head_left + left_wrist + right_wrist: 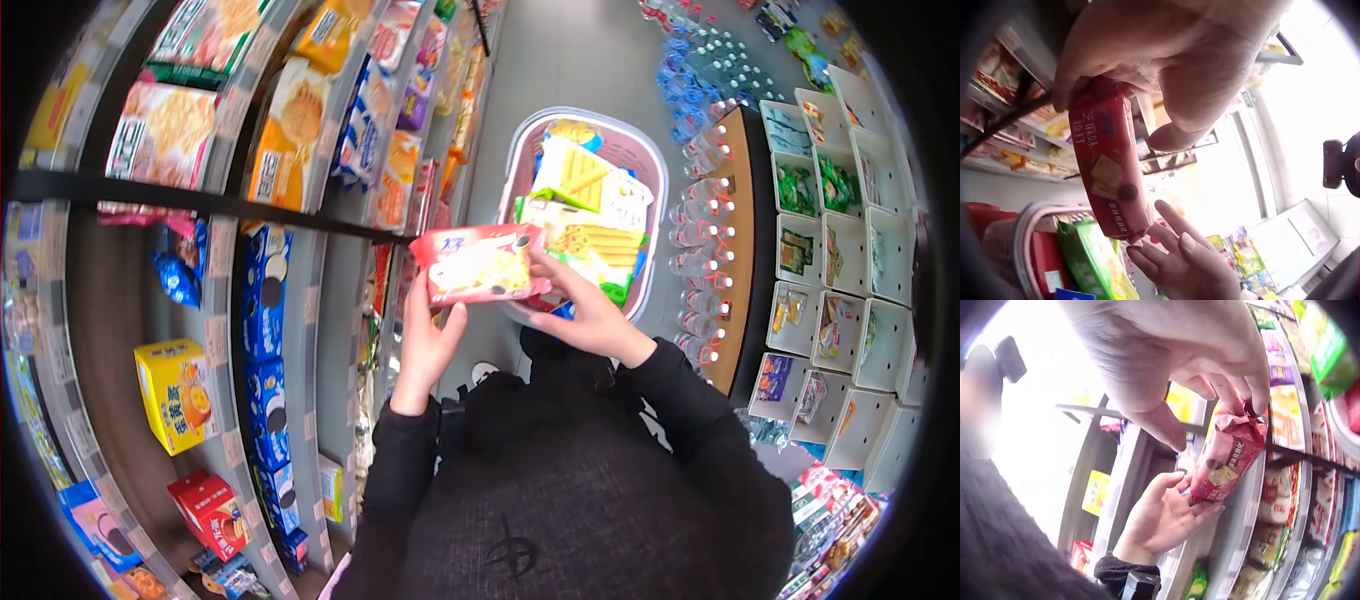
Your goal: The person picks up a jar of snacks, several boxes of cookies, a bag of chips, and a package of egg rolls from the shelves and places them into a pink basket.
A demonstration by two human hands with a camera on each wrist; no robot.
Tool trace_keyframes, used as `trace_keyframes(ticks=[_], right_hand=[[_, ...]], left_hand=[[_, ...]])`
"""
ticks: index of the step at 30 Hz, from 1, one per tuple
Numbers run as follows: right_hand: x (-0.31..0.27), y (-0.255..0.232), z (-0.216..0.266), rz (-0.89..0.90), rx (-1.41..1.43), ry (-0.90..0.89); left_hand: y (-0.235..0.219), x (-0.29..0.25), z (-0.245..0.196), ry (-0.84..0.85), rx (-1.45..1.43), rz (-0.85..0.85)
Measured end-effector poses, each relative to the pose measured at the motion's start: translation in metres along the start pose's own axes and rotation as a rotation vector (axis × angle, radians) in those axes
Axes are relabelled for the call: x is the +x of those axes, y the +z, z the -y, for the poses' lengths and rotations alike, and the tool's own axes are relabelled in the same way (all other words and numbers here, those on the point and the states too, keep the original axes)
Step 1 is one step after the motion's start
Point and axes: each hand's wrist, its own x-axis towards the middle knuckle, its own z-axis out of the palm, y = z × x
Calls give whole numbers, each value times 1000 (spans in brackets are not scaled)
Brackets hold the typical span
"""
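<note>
Red snack packet (478, 270) is up between both hands, near the basket (622, 150). Left hand (428, 345) supports it, fingers extended beneath, thumb clear. Right hand (595, 315) is loosely spread, fingertips at the crimped end, thumb apart. Stocked shelves (228, 385) stand alongside.

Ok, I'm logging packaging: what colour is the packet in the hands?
Red packet; clearest in the left wrist view.
</note>
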Motion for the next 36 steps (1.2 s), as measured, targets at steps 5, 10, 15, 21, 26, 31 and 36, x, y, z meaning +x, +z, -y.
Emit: trace_keyframes(ticks=[5, 10, 15, 21, 26, 31, 36], right_hand=[[-11, -57, -29, -344, 126, 51], [-2, -108, -74, -584, 19, 37], [17, -163, -108, -692, -307, 201], [44, -188, -144, -720, 50, 173], [38, -197, -138, -671, -387, 230], [17, -176, -123, -620, -403, 224], [0, -136, -78, -439, -448, 170]], left_hand=[[66, 82, -70, 250, 181, 240], [149, 165, -81, 253, 153, 419], [211, 218, -93, 141, 176, 603], [245, 240, -67, 4, 134, 589], [221, 222, -74, 107, 184, 388], [156, 170, -56, 166, 90, 344], [66, 81, -32, -57, -86, 328]])
